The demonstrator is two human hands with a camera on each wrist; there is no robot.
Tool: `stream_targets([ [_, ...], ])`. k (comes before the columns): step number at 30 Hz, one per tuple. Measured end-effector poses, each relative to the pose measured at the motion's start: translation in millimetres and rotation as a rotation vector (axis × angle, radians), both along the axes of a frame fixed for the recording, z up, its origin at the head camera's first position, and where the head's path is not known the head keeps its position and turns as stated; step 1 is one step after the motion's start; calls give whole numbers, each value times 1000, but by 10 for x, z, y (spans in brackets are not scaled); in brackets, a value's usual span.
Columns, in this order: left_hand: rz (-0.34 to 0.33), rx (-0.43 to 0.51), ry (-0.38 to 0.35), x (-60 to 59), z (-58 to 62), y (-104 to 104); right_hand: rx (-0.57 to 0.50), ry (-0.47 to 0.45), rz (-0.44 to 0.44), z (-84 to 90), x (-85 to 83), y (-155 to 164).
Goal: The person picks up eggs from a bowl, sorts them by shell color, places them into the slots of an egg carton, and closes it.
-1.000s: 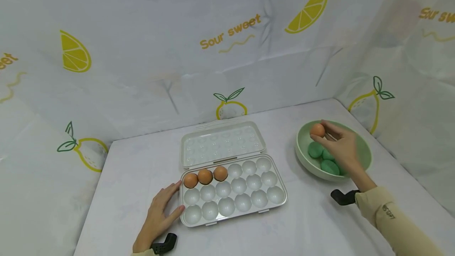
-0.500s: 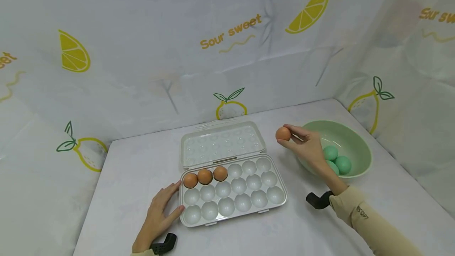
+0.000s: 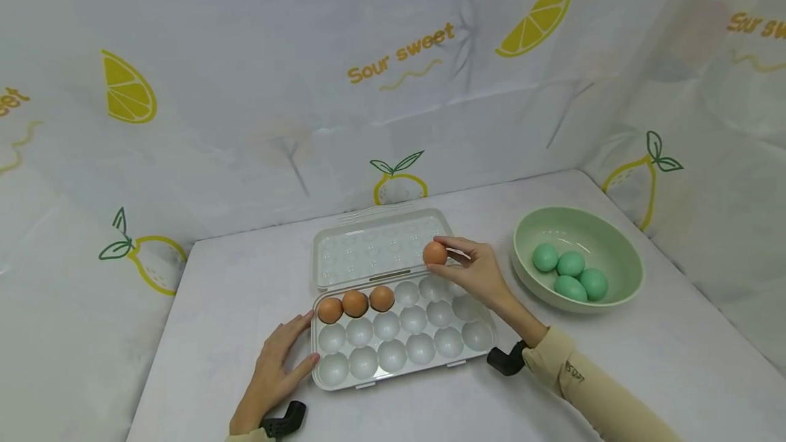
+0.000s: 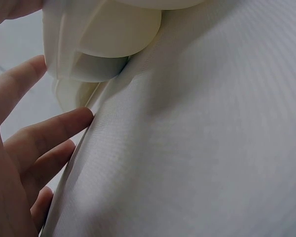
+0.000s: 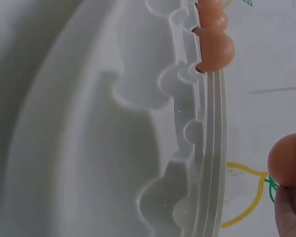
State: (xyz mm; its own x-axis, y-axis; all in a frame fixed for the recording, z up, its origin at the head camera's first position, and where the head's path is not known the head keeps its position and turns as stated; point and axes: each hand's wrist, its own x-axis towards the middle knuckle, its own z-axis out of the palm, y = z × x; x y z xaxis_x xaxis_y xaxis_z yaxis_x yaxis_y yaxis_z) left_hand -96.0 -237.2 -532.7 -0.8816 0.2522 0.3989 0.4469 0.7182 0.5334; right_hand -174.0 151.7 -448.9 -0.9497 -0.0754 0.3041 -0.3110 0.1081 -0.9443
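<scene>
My right hand (image 3: 482,276) pinches a brown egg (image 3: 434,253) between thumb and fingertips, held above the back right part of the egg tray (image 3: 403,337). In the right wrist view the same brown egg (image 5: 287,160) shows at the right edge, with fingertips below it. Three brown eggs (image 3: 355,303) sit in the left end of the tray's back row; the other hollows that show hold nothing. At the tray's left side my left hand (image 3: 273,365) lies with fingers spread, fingertips touching its edge. The left wrist view shows those fingers (image 4: 49,133) beside the tray's wall (image 4: 64,44).
The tray's clear lid (image 3: 374,251) lies folded back behind it. A pale green bowl (image 3: 626,271) with several green eggs (image 3: 570,264) stands to the right. A white curtain printed with lemons (image 3: 276,87) hangs behind the white table (image 3: 245,278).
The right hand has carried the brown egg leftward from over the green bowl to over the tray. The green eggs are now fully uncovered. The left hand has stayed in place.
</scene>
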Motion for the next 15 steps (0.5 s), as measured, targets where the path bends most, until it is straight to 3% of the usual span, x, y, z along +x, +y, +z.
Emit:
stream_targets([
  [10, 0, -4, 2, -7, -3, -1, -13, -44, 94, -108, 87, -281],
  [15, -3, 3, -7, -11, -8, -4, 38, -71, 102, -212, 124, -386],
])
